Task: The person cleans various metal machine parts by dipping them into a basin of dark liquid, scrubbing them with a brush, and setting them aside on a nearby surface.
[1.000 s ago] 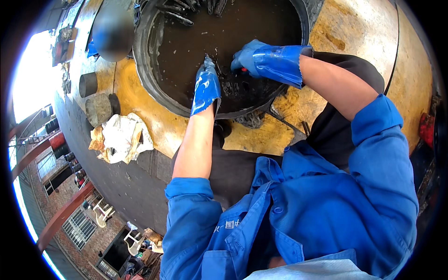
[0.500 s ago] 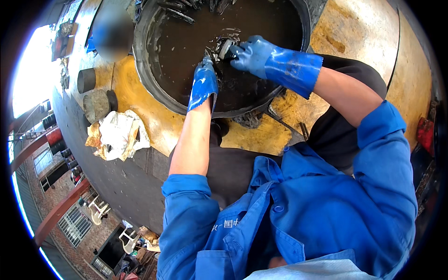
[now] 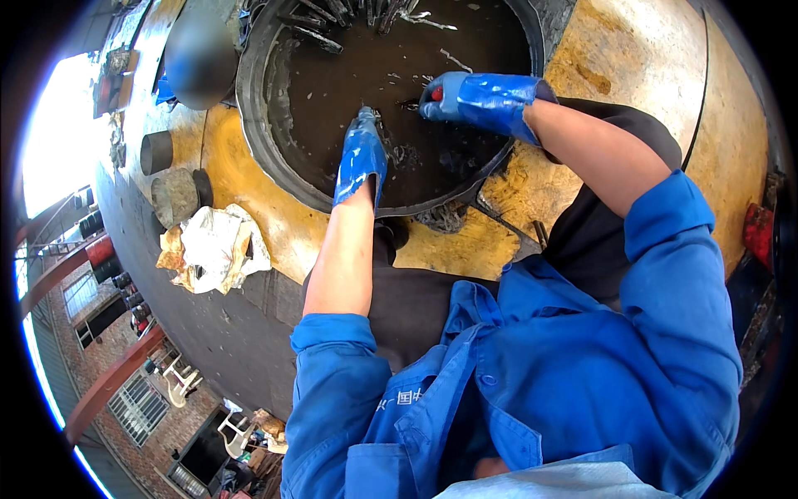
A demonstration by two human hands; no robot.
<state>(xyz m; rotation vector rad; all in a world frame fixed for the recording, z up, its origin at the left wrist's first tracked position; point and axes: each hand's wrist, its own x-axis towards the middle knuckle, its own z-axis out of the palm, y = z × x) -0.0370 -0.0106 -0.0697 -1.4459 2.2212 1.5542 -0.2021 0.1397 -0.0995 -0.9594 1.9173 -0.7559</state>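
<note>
A large round black tub [image 3: 253, 125] of murky brown liquid [image 3: 465, 41] stands before me. My left hand [image 3: 363, 154], in a blue rubber glove, reaches down to the liquid on the tub's near side. Its fingers are closed together, and a dark wet thing [image 3: 381, 125] shows beside them, too unclear to name. To its right, my right hand [image 3: 461, 97], gloved likewise, curls round a red-handled tool [image 3: 437, 93] just over the surface. The tool's working end is hidden by the glove and the liquid.
Several dark wet strips [image 3: 332, 12] lean at the tub's far side. Left of the tub stand a grey cylinder [image 3: 156, 148] and a stone-like block [image 3: 174, 193], with a crumpled white cloth [image 3: 220, 245] nearer me. Another person [image 3: 199, 58], blurred, is at the upper left.
The pale-edged wet piece between my hands has dropped from sight. My right hand has turned and the red handle now shows. Pale strips have appeared at the tub's far side.
</note>
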